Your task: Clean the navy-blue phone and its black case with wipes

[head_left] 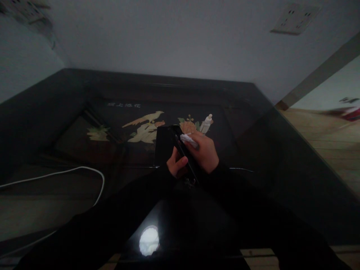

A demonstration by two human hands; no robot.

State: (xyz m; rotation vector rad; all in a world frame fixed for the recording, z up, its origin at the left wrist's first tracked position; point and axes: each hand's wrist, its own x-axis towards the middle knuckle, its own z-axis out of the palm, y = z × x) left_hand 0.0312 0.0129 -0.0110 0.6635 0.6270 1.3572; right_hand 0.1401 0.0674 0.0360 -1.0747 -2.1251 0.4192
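Observation:
A dark phone is held tilted over a black glossy table. My left hand grips its lower edge, thumb curled over the front. My right hand is closed on a small white wipe or cloth and presses it against the phone's right edge. Both arms wear black sleeves. A small clear dropper bottle stands upright on the table just beyond my right hand.
The tabletop carries an inlaid bird-and-flower picture. A white cable loops across the left side. A light reflection shines near the front edge. A wall socket sits upper right; wooden floor lies to the right.

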